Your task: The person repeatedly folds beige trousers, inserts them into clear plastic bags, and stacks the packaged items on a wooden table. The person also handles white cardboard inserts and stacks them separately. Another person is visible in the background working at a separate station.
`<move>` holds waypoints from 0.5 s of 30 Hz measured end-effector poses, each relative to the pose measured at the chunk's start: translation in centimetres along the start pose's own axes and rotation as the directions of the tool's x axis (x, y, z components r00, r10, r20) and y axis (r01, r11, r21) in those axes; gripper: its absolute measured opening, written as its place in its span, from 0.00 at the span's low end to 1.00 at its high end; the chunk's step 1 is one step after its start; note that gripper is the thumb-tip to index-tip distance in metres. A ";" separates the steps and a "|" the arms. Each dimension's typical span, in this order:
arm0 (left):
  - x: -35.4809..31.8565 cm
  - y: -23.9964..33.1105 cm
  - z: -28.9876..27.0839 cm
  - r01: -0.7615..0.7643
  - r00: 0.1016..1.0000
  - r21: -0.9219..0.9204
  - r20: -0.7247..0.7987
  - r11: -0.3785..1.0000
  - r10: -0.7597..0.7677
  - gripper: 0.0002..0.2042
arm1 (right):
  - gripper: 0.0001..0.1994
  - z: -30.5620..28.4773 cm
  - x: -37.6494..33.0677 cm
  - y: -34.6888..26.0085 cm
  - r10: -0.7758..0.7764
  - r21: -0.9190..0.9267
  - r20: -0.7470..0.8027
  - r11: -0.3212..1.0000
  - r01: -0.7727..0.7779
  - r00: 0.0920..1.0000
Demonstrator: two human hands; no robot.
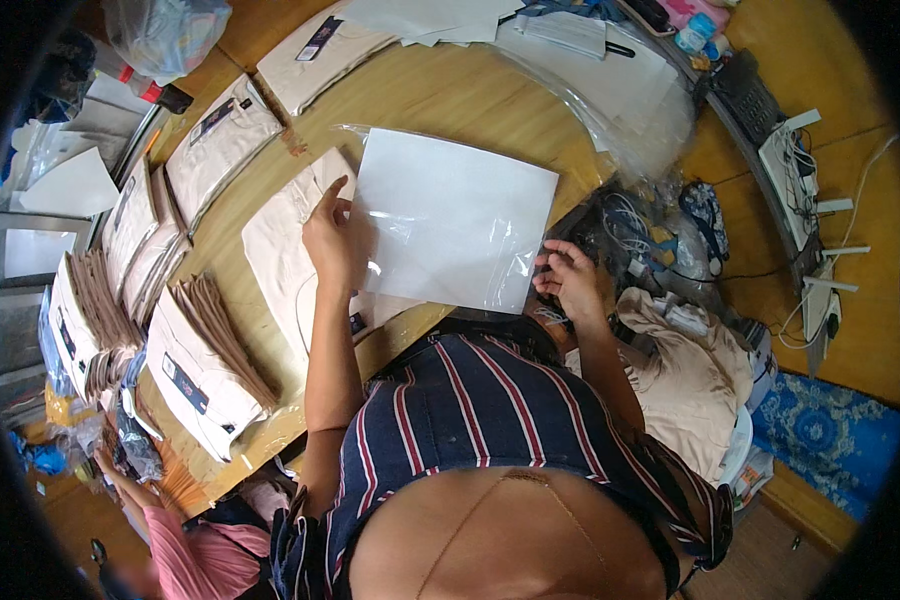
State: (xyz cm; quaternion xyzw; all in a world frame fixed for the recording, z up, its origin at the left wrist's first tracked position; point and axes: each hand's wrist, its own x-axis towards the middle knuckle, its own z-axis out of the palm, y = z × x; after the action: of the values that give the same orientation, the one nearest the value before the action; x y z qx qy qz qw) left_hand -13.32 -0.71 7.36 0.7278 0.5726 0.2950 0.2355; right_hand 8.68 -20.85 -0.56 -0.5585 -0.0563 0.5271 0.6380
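A clear plastic bag [518, 262] with a white sheet [455, 210] inside lies between my hands, over the table's near edge. My left hand [332, 238] is at the bag's left side, fingers bent and closed on its edge. My right hand [574, 282] holds the lower right edge with curled fingers. Partly under the bag and my left forearm rests a beige folded garment [275, 235], a dark tag showing near its lower end. The bag hides the rest of it.
Stacks of folded beige garments [205, 365] line the left of the wooden table [440, 95]. White sheets [430, 18] and clear bags [645, 110] lie at the far side. Beige cloth [685, 390] is heaped at my right. A person in a pink sleeve [200, 560] is at lower left.
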 end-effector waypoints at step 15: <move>-2.4 -3.8 -2.4 0.020 0.983 -0.416 -0.159 0.909 -0.094 0.15 | 0.12 1.6 0.9 -1.9 -0.027 -0.277 0.227 0.957 0.091 0.973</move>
State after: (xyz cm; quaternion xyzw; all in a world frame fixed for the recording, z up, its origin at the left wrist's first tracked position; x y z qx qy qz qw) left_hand -18.10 -2.14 6.12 0.6156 0.5371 0.4652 0.3409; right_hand 9.17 -18.77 1.07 -0.5807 -0.2192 0.5527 0.5561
